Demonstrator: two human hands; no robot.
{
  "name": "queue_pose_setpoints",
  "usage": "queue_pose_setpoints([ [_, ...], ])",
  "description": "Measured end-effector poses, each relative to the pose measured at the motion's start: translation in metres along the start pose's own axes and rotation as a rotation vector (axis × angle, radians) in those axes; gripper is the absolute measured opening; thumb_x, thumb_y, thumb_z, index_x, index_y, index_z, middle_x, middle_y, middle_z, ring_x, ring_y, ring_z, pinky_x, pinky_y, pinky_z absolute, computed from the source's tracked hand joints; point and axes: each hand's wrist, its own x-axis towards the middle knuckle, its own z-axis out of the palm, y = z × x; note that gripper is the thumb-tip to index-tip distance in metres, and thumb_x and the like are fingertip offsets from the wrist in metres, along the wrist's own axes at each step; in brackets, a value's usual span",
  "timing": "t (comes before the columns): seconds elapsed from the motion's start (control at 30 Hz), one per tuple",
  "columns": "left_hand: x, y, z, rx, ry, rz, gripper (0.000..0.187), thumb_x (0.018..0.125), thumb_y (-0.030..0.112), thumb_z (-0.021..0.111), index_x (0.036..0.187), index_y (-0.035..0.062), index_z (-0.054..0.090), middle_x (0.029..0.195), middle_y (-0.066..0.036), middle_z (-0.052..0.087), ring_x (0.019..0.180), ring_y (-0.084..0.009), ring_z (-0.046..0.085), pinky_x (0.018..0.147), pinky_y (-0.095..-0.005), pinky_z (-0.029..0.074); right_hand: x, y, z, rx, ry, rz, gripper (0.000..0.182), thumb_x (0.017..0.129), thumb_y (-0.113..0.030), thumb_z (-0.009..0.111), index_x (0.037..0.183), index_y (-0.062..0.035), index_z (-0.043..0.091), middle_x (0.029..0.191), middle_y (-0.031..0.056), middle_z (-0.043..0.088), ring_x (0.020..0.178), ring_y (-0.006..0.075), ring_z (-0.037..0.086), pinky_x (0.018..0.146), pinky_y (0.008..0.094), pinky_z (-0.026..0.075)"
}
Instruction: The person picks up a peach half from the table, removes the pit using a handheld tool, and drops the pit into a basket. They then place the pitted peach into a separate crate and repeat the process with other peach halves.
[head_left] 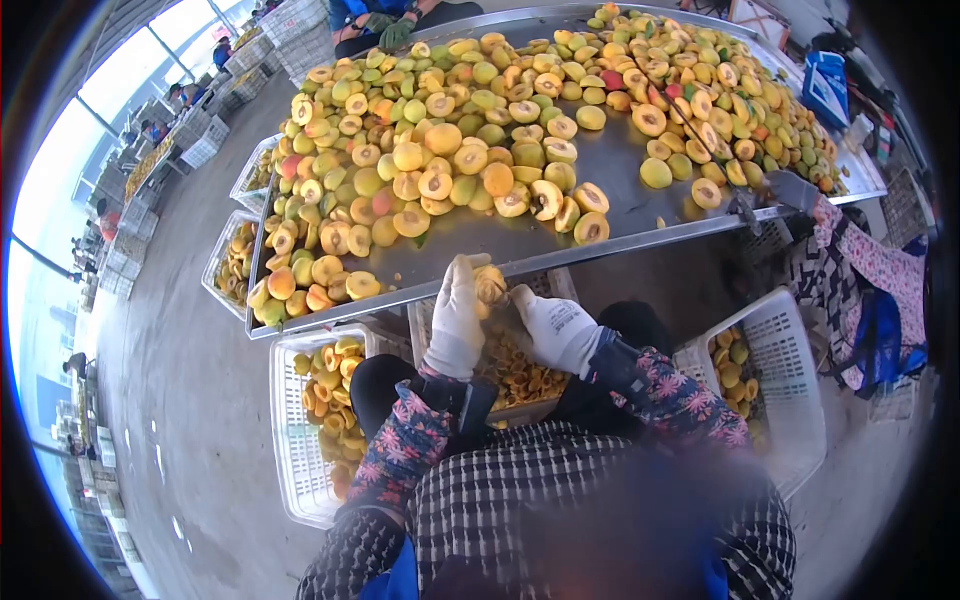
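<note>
The biggest thing I see is the long grey metal tabletop (560,245), tilted across my view and heaped with halved and whole yellow-orange peaches (470,150). Below its near edge sit white slatted plastic crates: one on my left (290,450) holding cut peach halves, one on my right (790,360) partly filled, and a middle one (515,375) under my hands. A co-worker's dark gloved hands (392,30) rest at the far edge of the tabletop.

My left hand (455,320), in a white knit glove, has its fingers curled shut around a small yellow-orange peach half (490,287), held just at the tabletop's near rim and above the middle crate. My right hand (558,330), also white-gloved, lies just beside it, its fingers (522,297) touching the fruit's right side, loosely bent rather than clamped. The fruit sits between both hands, nearer the left palm; I cannot tell its long axis.
</note>
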Motion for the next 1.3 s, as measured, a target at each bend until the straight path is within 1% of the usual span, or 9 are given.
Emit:
queue_pose_setpoints([
  [0.27, 0.022, -0.035, -0.001, 0.279, 0.206, 0.595, 0.044, 0.104, 0.035, 0.039, 0.105, -0.0019, 0.063, 0.106, -0.01, 0.063, 0.097, -0.0145, 0.058, 0.085, -0.0279, 0.046, 0.003, 0.017, 0.044, 0.461, 0.221, -0.252, 0.021, 0.096, -0.019, 0.054, 0.102, 0.0001, 0.048, 0.08, 0.0222, 0.061, 0.077, 0.0409, 0.06, 0.065, 0.044, 0.045],
  [0.43, 0.007, 0.004, 0.008, 0.115, 0.113, 0.029, 0.065, 0.103, 0.048, 0.03, 0.086, -0.0028, 0.067, 0.08, -0.011, 0.068, 0.069, -0.0175, 0.062, 0.068, -0.0277, 0.051, -0.015, 0.0, 0.016, 0.445, -0.025, -0.017, 0.021, 0.096, -0.02, 0.054, 0.101, -0.0009, 0.047, 0.08, 0.0218, 0.061, 0.075, 0.04, 0.061, 0.065, 0.0433, 0.045],
  [0.53, 0.02, -0.003, -0.004, 0.114, 0.008, -0.191, 0.067, 0.103, 0.051, 0.026, 0.098, -0.0036, 0.063, 0.087, -0.015, 0.068, 0.074, -0.0197, 0.063, 0.074, -0.0291, 0.052, -0.012, 0.011, 0.007, 0.411, -0.149, 0.044, 0.021, 0.097, -0.022, 0.053, 0.102, -0.0018, 0.047, 0.08, 0.0225, 0.062, 0.076, 0.0403, 0.061, 0.065, 0.0451, 0.045],
  [0.63, 0.019, -0.022, 0.004, -0.02, 0.108, 0.149, 0.067, 0.102, 0.054, 0.027, 0.105, -0.0038, 0.061, 0.091, -0.016, 0.067, 0.077, -0.0201, 0.064, 0.074, -0.0288, 0.053, -0.011, 0.017, 0.01, 0.392, -0.019, 0.024, 0.024, 0.098, -0.026, 0.05, 0.103, -0.0022, 0.049, 0.081, 0.0236, 0.062, 0.079, 0.0426, 0.061, 0.068, 0.047, 0.046],
  [0.8, 0.023, -0.024, 0.0, 0.042, 0.115, 0.014, 0.054, 0.103, 0.043, 0.038, 0.094, -0.0025, 0.067, 0.084, -0.011, 0.068, 0.075, -0.016, 0.063, 0.065, -0.0253, 0.051, -0.006, 0.041, 0.054, 0.343, 0.163, -0.175, 0.028, 0.098, -0.028, 0.049, 0.105, -0.0015, 0.053, 0.085, 0.0262, 0.062, 0.083, 0.045, 0.06, 0.074, 0.0489, 0.046],
  [0.83, 0.023, -0.023, 0.002, -0.001, 0.108, 0.007, 0.051, 0.102, 0.041, 0.042, 0.091, -0.0022, 0.066, 0.08, -0.011, 0.067, 0.071, -0.0162, 0.063, 0.063, -0.0256, 0.051, -0.01, 0.036, 0.046, 0.226, 0.115, -0.247, 0.03, 0.083, -0.008, 0.055, 0.11, 0.0037, 0.057, 0.098, 0.0229, 0.052, 0.073, 0.0376, 0.059, 0.064, 0.0427, 0.048],
  [0.93, 0.022, -0.017, 0.009, -0.048, 0.188, -0.107, 0.043, 0.099, 0.036, 0.052, 0.085, -0.0019, 0.065, 0.073, -0.011, 0.065, 0.066, -0.0195, 0.065, 0.059, -0.0287, 0.053, -0.015, 0.0, 0.01, 0.178, -0.072, 0.06, 0.025, 0.089, -0.009, 0.051, 0.11, 0.004, 0.055, 0.106, 0.0251, 0.054, 0.08, 0.0391, 0.061, 0.066, 0.0436, 0.049],
  [1.1, 0.024, -0.007, -0.002, -0.012, 0.046, -0.22, 0.041, 0.096, 0.034, 0.056, 0.084, -0.0041, 0.063, 0.076, -0.015, 0.065, 0.066, -0.0229, 0.066, 0.059, -0.0311, 0.054, -0.008, 0.017, 0.036, 0.378, 0.064, -0.166, 0.034, 0.098, -0.03, 0.048, 0.114, 0.0007, 0.049, 0.091, 0.0286, 0.064, 0.089, 0.0458, 0.061, 0.077, 0.0503, 0.047],
  [1.3, 0.03, 0.003, -0.012, 0.085, -0.15, -0.398, 0.038, 0.095, 0.033, 0.059, 0.085, -0.004, 0.063, 0.081, -0.016, 0.066, 0.067, -0.0274, 0.067, 0.063, -0.0346, 0.055, -0.018, 0.0, 0.021, 0.446, -0.108, 0.055, 0.033, 0.1, -0.03, 0.049, 0.114, 0.0, 0.051, 0.094, 0.0205, 0.066, 0.086, 0.042, 0.064, 0.075, 0.047, 0.048],
])
